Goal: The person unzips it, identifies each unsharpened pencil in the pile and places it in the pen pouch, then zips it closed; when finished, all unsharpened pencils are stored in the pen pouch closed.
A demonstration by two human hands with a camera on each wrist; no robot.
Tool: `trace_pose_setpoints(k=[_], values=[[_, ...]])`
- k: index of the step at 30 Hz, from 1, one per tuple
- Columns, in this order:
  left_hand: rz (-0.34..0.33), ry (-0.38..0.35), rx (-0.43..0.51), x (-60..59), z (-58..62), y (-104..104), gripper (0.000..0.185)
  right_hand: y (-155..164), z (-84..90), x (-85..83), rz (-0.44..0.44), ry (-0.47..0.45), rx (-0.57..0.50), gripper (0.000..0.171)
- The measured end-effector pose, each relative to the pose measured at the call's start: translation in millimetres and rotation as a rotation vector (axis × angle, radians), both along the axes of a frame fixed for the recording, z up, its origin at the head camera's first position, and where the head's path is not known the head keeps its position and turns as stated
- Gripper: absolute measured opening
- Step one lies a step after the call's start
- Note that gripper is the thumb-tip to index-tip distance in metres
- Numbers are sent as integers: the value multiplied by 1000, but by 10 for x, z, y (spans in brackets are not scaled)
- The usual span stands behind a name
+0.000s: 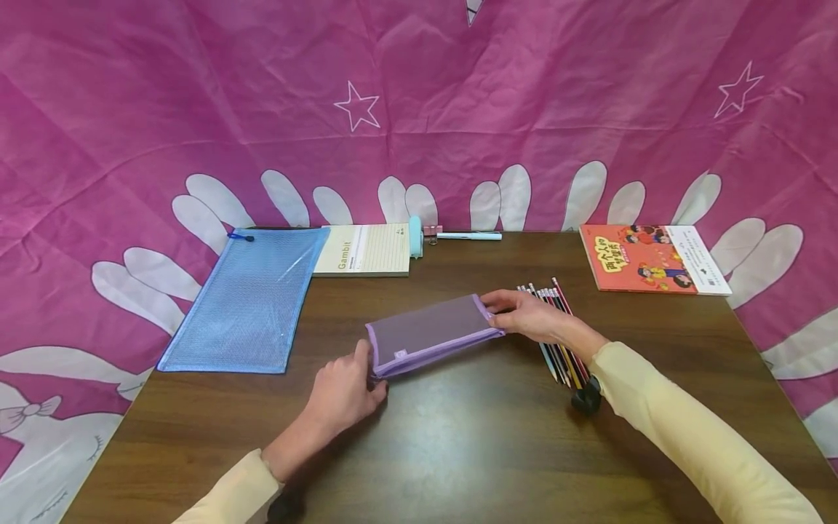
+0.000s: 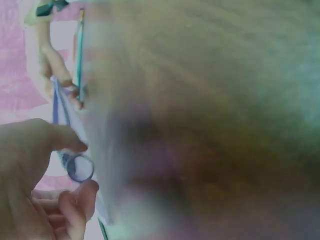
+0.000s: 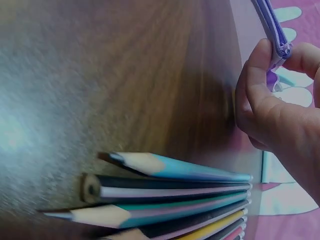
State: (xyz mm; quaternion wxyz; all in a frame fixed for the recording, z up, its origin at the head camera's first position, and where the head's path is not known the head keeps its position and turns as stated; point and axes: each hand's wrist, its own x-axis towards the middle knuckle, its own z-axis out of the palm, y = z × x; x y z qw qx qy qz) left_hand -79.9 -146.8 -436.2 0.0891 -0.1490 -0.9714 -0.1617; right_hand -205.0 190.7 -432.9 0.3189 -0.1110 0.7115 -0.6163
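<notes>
Purple rectangular zip pouch with a see-through face [image 1: 432,327] — we hold it at both ends, slanting over the middle of the brown wooden tabletop [image 1: 458,451], its right end farther from us than its left. Our left grip [image 1: 343,386] pinches the left end, index finger up along the edge, thumb low by the near corner, the other fingers curled in. That forearm rises from the lower left in a cream sleeve [image 1: 232,487]. Our right grip [image 1: 527,318] pinches the right end with bent fingers beside the zip; its forearm reaches in from the lower right, the wrist above a row of slim multicoloured wooden pencils [image 1: 559,356] — points towards us, fingertips apart from them. Left of the pouch lies a flat blue mesh zip bag [image 1: 245,298].
</notes>
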Motion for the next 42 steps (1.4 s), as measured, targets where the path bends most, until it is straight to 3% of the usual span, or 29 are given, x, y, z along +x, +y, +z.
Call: trace_pose_setpoints(k=[7, 10, 14, 18, 21, 25, 32, 39, 42], values=[[-62, -41, 27, -55, 61, 1, 53, -12, 27, -83, 39, 8, 15, 56], [-130, -6, 81, -115, 56, 39, 42, -29, 43, -104, 43, 13, 30, 55], [-278, 22, 185, -289, 79, 134, 41, -54, 50, -128, 43, 31, 61, 54], [-420, -88, 227, -520, 113, 231, 55, -101, 35, -170, 46, 107, 118, 50], [-481, -195, 213, -656, 110, 297, 59, -144, 29, -204, 39, 166, 164, 48], [-513, -276, 177, -732, 117, 377, 61, -186, 48, -245, 34, 190, 205, 48], [-528, -296, 138, -776, 133, 454, 64, -229, 113, -270, 50, 194, 226, 48], [-541, -336, 178, -805, 141, 484, 61, -219, 101, -283, 55, 180, 221, 49], [-557, -342, 204, -811, 147, 486, 58, -191, 103, -272, 49, 253, 253, 49]])
